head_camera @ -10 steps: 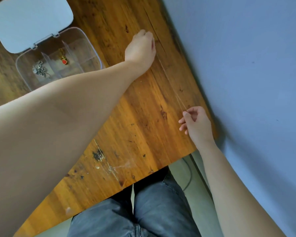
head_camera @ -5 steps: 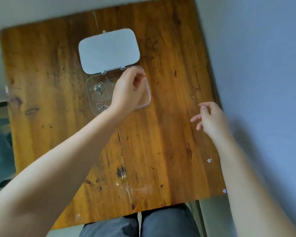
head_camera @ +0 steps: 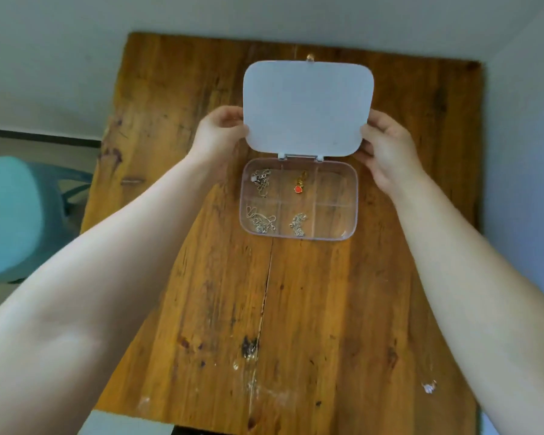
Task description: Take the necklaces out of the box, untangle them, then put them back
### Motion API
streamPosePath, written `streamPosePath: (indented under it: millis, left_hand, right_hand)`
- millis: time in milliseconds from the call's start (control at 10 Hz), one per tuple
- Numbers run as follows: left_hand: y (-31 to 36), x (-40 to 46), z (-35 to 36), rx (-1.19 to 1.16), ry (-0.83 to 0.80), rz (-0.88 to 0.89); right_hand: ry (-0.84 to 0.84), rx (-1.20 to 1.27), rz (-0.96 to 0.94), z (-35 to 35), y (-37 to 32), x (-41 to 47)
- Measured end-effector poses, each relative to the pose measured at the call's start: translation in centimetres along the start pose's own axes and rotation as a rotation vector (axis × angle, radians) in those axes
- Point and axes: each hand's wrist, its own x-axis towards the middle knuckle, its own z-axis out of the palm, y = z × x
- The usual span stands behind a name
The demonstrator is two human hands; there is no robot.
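A clear plastic box [head_camera: 354, 199] with six compartments lies open in the middle of the wooden table [head_camera: 311, 309]. Its white lid [head_camera: 307, 105] is raised behind it. My left hand [head_camera: 219, 136] grips the lid's left edge and my right hand [head_camera: 387, 149] grips its right edge. Silver necklaces sit in the top left [head_camera: 261, 180], bottom left [head_camera: 261, 219] and bottom middle [head_camera: 298, 224] compartments. A gold necklace with a red pendant [head_camera: 299, 185] is in the top middle one. The two right compartments look empty.
A teal plastic chair [head_camera: 16, 215] stands left of the table. Pale walls run along the table's far and right edges. A small white scrap [head_camera: 429, 387] lies near the table's front right corner.
My left hand left the box's compartments and my right hand came in from the right; both now hold the lid's edges. The view has swung to centre on the box.
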Motion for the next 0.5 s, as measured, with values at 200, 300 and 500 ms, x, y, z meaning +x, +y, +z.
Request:
streamPosePath:
  millis: [200,300,500]
  left_hand:
    - [-1.9,-5.1,-2.9,0.530,-0.176,0.470]
    - [-5.5,-6.7,-3.3,0.886,-0.246,0.750]
    - [-7.0,-7.9,-3.5,1.110,-0.303,0.589]
  right_hand:
    - [-0.097,-0.445,-0.278,-3.3,2.8,-6.6]
    - [-0.136,-0.745,-0.313,-3.4,5.3,-8.6]
    - [-0.143,-0.976,-0.201,-0.8,2.9,-11.9]
